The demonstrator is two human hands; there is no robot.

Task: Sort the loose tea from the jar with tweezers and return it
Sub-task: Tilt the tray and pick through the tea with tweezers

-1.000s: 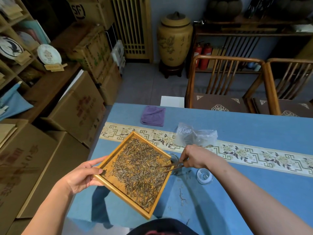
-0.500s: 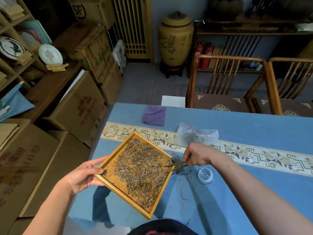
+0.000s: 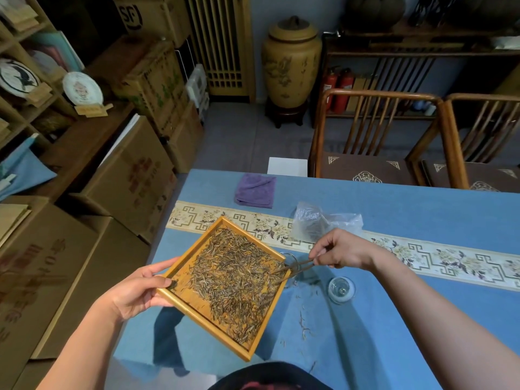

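Left hand (image 3: 135,294) grips tray (image 3: 180,301) corner; right hand (image 3: 342,250) pinches tweezers (image 3: 292,269), seemingly at tray's edge.

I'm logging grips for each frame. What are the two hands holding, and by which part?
The left hand grips the wooden tray of tea by its left corner, thumb on the rim. The right hand pinches the tweezers at their back end.

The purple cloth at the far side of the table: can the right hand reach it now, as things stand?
Probably yes, but not freely. The right hand grips the tweezers, so it must put them down first. Only the plastic bag lies near the way to the purple cloth.
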